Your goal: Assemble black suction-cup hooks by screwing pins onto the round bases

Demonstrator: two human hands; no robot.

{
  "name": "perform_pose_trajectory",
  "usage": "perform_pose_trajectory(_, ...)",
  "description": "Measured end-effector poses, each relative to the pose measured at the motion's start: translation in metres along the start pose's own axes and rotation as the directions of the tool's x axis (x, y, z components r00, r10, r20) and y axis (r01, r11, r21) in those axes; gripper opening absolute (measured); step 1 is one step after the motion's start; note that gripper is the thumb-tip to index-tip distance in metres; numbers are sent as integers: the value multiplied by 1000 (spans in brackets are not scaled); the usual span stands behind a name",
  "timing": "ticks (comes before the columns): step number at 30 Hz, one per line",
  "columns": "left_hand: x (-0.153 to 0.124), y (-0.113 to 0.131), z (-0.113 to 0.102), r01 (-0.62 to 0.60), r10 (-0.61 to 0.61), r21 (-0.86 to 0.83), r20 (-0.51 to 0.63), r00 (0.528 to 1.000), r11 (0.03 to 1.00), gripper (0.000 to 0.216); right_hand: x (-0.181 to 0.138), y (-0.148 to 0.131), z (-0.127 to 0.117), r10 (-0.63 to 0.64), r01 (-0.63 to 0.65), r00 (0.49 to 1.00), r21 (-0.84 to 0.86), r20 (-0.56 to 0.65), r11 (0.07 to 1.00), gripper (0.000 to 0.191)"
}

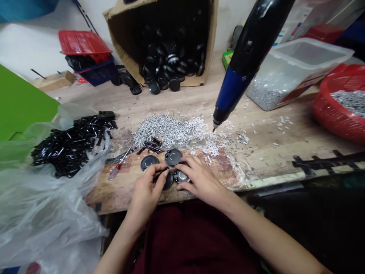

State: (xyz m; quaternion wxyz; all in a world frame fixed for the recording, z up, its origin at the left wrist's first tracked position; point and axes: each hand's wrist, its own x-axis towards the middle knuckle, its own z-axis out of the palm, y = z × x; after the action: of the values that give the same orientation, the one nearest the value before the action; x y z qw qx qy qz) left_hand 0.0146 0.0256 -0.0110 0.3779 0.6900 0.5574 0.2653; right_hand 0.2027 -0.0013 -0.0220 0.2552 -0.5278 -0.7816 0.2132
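Observation:
Near the table's front edge my left hand [150, 184] pinches a round black disc-shaped part [169, 180] between thumb and fingers. My right hand [199, 177] curves around another round part [182, 176] with a greyish face, its thumb and fingers at the rim. Just beyond my hands lie two more round black parts, one at the left [148, 162] and one in the middle [173, 156], both with a curved white mark. Small black pins [152, 145] lie behind them. My palms hide the undersides of the held parts.
A blue-black electric screwdriver [235, 85] hangs tip down over metal screws [162, 129] and white plastic bits [211, 146]. Black parts [74, 144] fill a plastic bag at left. A cardboard box [212, 42], clear bin [310, 53], red basket [327, 110] and small screwdriver [115, 171] surround.

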Motion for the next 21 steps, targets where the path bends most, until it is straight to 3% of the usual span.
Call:
perform_pose_trajectory(6, -6, 2, -3, -4, 5, -45, 12, 1000, 999, 22, 1, -7, 5, -31, 37, 999, -154, 38, 987, 33)
perform_pose_trajectory(10, -9, 5, -2, 6, -6, -78, 0, 1000, 997, 20, -5, -11, 9, 112, -119, 993, -284, -39, 951, 31)
perform_pose_trajectory(13, -10, 3, 0, 39, -39, -107, 6, 999, 993, 21, -8, -7, 6, 205, -201, 979, -332, -23, 922, 35)
perform_pose_trajectory(18, -11, 2, 10, 73, -64, -197, 52, 997, 978, 20, -5, 9, -4, -2, 20, 996, -190, 90, 982, 36)
perform_pose_trajectory(21, -11, 4, 17, 88, -75, -246, 63, 995, 965, 19, -2, 15, -3, -14, 27, 994, -126, 108, 992, 32)
